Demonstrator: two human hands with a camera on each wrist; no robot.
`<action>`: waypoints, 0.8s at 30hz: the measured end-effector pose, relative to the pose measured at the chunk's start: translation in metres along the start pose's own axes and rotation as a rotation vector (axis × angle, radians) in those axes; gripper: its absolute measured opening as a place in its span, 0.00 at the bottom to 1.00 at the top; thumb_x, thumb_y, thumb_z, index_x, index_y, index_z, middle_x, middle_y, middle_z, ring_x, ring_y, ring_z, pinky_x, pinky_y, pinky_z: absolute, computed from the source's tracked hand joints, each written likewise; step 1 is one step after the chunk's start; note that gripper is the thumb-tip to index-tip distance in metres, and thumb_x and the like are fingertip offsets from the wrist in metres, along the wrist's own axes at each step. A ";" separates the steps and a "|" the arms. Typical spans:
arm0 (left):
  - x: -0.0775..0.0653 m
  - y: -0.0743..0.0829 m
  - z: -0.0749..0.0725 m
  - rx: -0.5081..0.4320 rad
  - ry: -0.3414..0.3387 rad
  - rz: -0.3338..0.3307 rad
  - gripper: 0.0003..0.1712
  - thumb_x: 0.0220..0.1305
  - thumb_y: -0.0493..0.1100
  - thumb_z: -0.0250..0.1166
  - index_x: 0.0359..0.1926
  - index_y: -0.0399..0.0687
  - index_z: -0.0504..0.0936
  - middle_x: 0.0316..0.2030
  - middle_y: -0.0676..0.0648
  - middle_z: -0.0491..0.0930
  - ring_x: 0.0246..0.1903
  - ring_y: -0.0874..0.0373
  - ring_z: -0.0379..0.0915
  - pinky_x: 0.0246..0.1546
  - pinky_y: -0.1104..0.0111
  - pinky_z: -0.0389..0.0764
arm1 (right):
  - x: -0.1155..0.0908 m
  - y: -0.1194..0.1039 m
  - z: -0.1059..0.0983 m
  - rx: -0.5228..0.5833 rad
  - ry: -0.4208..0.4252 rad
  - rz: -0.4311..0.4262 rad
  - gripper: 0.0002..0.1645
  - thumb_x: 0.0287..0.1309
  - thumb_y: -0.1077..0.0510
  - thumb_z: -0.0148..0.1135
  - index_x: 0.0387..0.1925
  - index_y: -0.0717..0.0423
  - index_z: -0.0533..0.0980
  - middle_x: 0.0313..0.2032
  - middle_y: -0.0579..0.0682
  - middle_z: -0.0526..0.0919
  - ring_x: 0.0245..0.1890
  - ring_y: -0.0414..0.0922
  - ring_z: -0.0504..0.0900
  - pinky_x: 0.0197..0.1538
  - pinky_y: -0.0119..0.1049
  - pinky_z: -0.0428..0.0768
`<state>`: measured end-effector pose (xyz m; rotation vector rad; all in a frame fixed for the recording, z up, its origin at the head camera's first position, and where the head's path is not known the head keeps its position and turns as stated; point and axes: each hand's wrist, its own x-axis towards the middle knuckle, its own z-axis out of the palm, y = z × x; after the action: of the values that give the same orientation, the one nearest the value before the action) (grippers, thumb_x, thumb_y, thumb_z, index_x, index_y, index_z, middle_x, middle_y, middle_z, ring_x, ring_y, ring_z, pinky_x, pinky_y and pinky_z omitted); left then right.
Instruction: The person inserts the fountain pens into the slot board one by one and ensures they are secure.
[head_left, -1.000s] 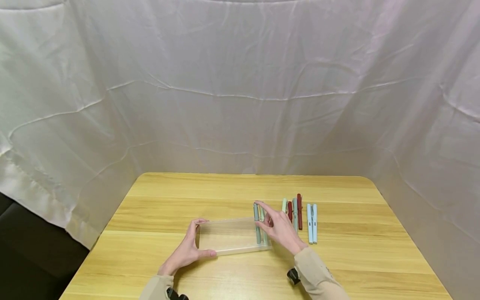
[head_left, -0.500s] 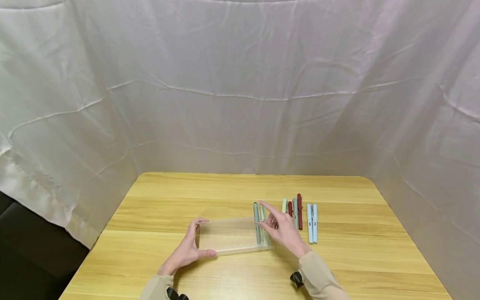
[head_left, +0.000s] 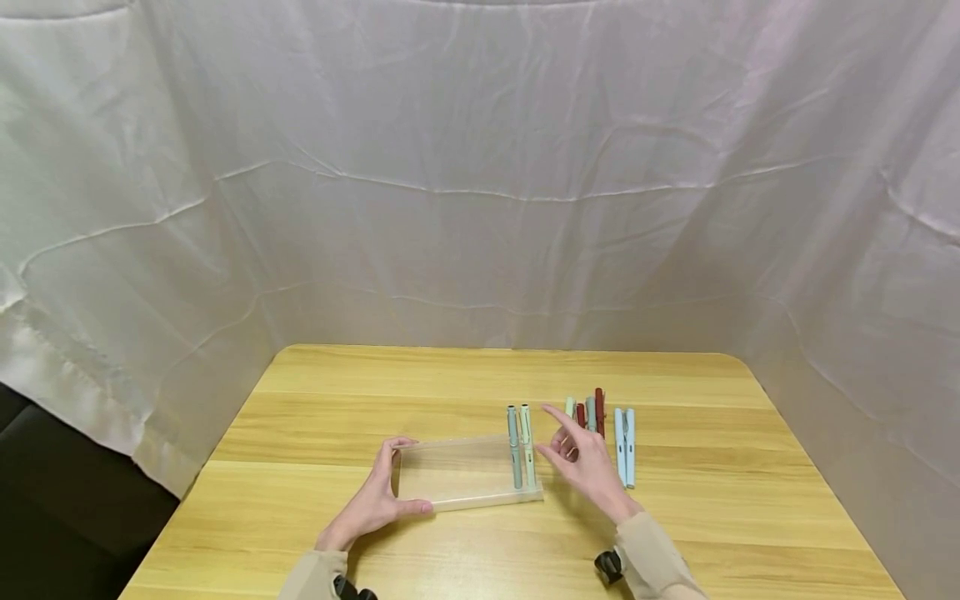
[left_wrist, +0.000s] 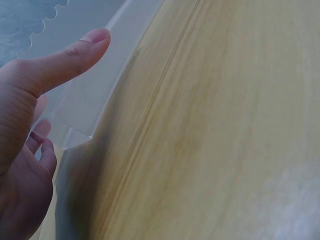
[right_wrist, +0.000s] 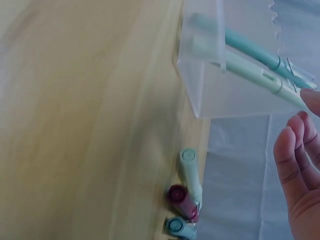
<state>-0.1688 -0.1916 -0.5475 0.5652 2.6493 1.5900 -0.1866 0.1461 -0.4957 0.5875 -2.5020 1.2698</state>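
Observation:
A clear plastic pen stand (head_left: 457, 471) with a notched back edge is on the table. My left hand (head_left: 378, 492) grips its left end; in the left wrist view the thumb (left_wrist: 85, 52) lies along the front lip and the other fingers are behind and below. A teal pen (head_left: 515, 458) and a pale green pen (head_left: 528, 458) lean side by side at the stand's right end. Just right of them, my right hand (head_left: 588, 467) holds nothing, thumb and forefinger spread apart. In the right wrist view, its fingertips appear close to the pale green pen's upper end.
Right of the stand, partly behind my right hand, lie another pale green pen (head_left: 570, 406), a red pen (head_left: 581, 415), a grey-teal pen (head_left: 591, 412) and a dark red pen (head_left: 600, 407). Two light blue pens (head_left: 630, 450) lie farther right. A pale curtain (head_left: 480, 250) surrounds the table.
My right hand has let go of the pens in the stand and moved right, uncovering the pale green pen. The left hand and the stand have stayed in place.

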 end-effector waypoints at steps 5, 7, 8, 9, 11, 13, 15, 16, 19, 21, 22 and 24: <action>-0.001 0.000 0.000 -0.006 -0.011 -0.014 0.58 0.28 0.53 0.77 0.61 0.53 0.52 0.60 0.51 0.55 0.66 0.53 0.45 0.68 0.58 0.46 | -0.005 0.007 -0.006 0.001 0.022 0.041 0.37 0.47 0.58 0.65 0.59 0.38 0.63 0.23 0.39 0.75 0.19 0.32 0.72 0.22 0.24 0.76; -0.001 0.000 0.000 -0.009 -0.014 -0.014 0.58 0.28 0.53 0.77 0.61 0.53 0.52 0.61 0.51 0.54 0.66 0.52 0.45 0.68 0.58 0.46 | -0.007 0.010 -0.009 0.012 0.028 0.059 0.37 0.47 0.58 0.65 0.59 0.37 0.62 0.23 0.39 0.75 0.19 0.32 0.72 0.21 0.24 0.76; -0.001 0.004 -0.001 -0.016 -0.018 -0.016 0.58 0.29 0.52 0.77 0.61 0.51 0.52 0.61 0.49 0.54 0.66 0.51 0.44 0.68 0.57 0.46 | -0.008 0.007 -0.012 0.019 0.033 0.068 0.36 0.47 0.59 0.65 0.59 0.40 0.63 0.23 0.41 0.75 0.20 0.34 0.72 0.20 0.25 0.75; -0.002 0.008 -0.002 -0.024 -0.022 -0.016 0.58 0.30 0.50 0.77 0.61 0.49 0.52 0.61 0.48 0.54 0.66 0.50 0.44 0.68 0.56 0.45 | -0.009 0.008 -0.014 0.023 0.039 0.075 0.36 0.48 0.59 0.65 0.59 0.41 0.64 0.24 0.42 0.75 0.20 0.34 0.73 0.21 0.25 0.75; -0.003 0.016 -0.004 -0.039 -0.029 -0.014 0.57 0.31 0.47 0.77 0.61 0.45 0.52 0.61 0.44 0.53 0.66 0.47 0.43 0.68 0.54 0.45 | -0.012 0.010 -0.017 0.026 0.055 0.093 0.34 0.47 0.59 0.65 0.58 0.43 0.65 0.24 0.43 0.75 0.21 0.34 0.73 0.21 0.25 0.76; -0.004 0.025 -0.005 -0.048 -0.033 -0.016 0.57 0.32 0.44 0.77 0.61 0.41 0.52 0.61 0.41 0.53 0.66 0.45 0.43 0.67 0.51 0.45 | -0.015 0.013 -0.020 0.032 0.066 0.107 0.33 0.48 0.59 0.64 0.58 0.45 0.65 0.25 0.44 0.76 0.22 0.34 0.73 0.22 0.25 0.75; -0.004 0.030 -0.006 -0.051 -0.036 -0.017 0.56 0.32 0.42 0.76 0.61 0.38 0.52 0.61 0.40 0.53 0.66 0.44 0.43 0.67 0.51 0.44 | -0.018 0.020 -0.022 0.044 0.073 0.127 0.33 0.48 0.58 0.64 0.58 0.46 0.65 0.25 0.44 0.76 0.23 0.33 0.73 0.23 0.25 0.76; -0.004 0.030 -0.006 -0.048 -0.036 -0.017 0.56 0.32 0.42 0.76 0.60 0.38 0.52 0.61 0.39 0.53 0.66 0.44 0.43 0.67 0.51 0.45 | -0.019 0.022 -0.024 0.057 0.077 0.142 0.33 0.48 0.58 0.64 0.58 0.46 0.66 0.25 0.45 0.76 0.23 0.34 0.73 0.23 0.25 0.76; -0.004 0.030 -0.006 -0.045 -0.040 -0.020 0.56 0.32 0.42 0.76 0.60 0.38 0.51 0.61 0.39 0.53 0.66 0.44 0.43 0.67 0.51 0.45 | -0.022 0.027 -0.029 0.107 0.073 0.185 0.33 0.49 0.58 0.64 0.58 0.46 0.65 0.26 0.47 0.76 0.24 0.36 0.74 0.24 0.26 0.77; -0.004 0.029 -0.006 -0.051 -0.035 -0.012 0.56 0.32 0.42 0.76 0.60 0.38 0.52 0.61 0.39 0.53 0.65 0.44 0.43 0.67 0.50 0.44 | -0.023 0.030 -0.033 0.136 0.075 0.217 0.33 0.49 0.57 0.64 0.58 0.46 0.64 0.27 0.48 0.76 0.24 0.37 0.75 0.25 0.27 0.78; -0.003 0.027 -0.005 -0.056 -0.032 -0.008 0.56 0.32 0.42 0.76 0.60 0.39 0.52 0.61 0.39 0.53 0.65 0.44 0.43 0.67 0.50 0.44 | -0.024 0.030 -0.034 0.149 0.077 0.226 0.33 0.49 0.57 0.64 0.58 0.46 0.64 0.28 0.49 0.76 0.24 0.38 0.76 0.26 0.27 0.79; -0.003 0.023 -0.004 -0.065 -0.025 0.001 0.56 0.31 0.42 0.77 0.60 0.39 0.52 0.61 0.39 0.53 0.65 0.44 0.43 0.66 0.49 0.43 | -0.025 0.032 -0.038 0.165 0.081 0.240 0.33 0.49 0.57 0.63 0.59 0.48 0.64 0.29 0.51 0.76 0.25 0.39 0.77 0.27 0.28 0.80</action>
<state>-0.1596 -0.1859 -0.5265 0.5794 2.5694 1.6513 -0.1778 0.1998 -0.5069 0.2683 -2.4738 1.5645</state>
